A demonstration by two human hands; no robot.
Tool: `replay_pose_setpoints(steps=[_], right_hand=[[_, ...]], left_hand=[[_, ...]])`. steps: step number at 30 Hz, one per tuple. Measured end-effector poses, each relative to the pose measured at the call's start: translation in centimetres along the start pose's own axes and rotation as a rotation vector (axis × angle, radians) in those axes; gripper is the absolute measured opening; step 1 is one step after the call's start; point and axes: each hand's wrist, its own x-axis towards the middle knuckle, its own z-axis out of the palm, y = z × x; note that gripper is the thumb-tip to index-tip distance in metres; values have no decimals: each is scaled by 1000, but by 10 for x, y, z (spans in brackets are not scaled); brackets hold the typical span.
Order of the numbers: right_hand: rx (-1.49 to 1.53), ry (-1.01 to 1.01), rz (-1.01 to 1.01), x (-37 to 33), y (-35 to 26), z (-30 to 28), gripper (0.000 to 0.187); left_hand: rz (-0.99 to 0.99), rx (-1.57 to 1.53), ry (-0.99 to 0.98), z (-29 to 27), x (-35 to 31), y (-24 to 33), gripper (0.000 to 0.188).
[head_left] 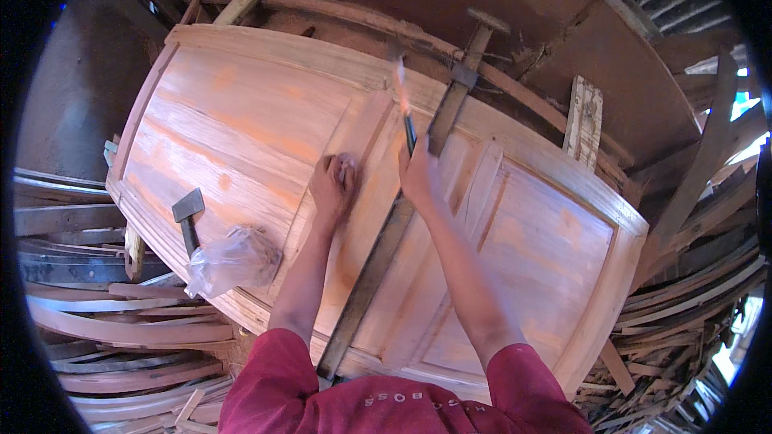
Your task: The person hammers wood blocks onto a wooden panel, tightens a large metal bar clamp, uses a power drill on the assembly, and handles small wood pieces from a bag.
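Note:
A large panelled wooden door (pixel 233 112) lies flat in front of me. My right hand (pixel 418 173) is wrapped round the dark grip of a hammer (pixel 406 108), raised above the door; its head is smeared by motion near the far edge. On the strip of wood (pixel 370 124) along a middle panel rests my left hand (pixel 331 185), fingers bent and pressed together. Whatever is pinched there is too small to make out. Running across the door, a metal bar clamp (pixel 370 261) passes just right of the left hand and below the right forearm.
At the door's left lie a clear plastic bag (pixel 235 261) and a tool with a flat dark metal head (pixel 188 206). Stacked timber strips (pixel 133 325) fill the lower left, with more offcuts (pixel 683 313) at right. Wooden supports (pixel 583 120) stick out beyond the far edge.

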Motion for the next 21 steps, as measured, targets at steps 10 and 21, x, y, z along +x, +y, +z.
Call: replay_pose_setpoints(steps=[10, 21], right_hand=[[428, 404, -235, 11, -97, -31, 31], [237, 291, -162, 0, -107, 1, 31]], left_hand=[[-139, -225, 5, -9, -10, -24, 23], [-184, -402, 93, -12, -13, -34, 25]])
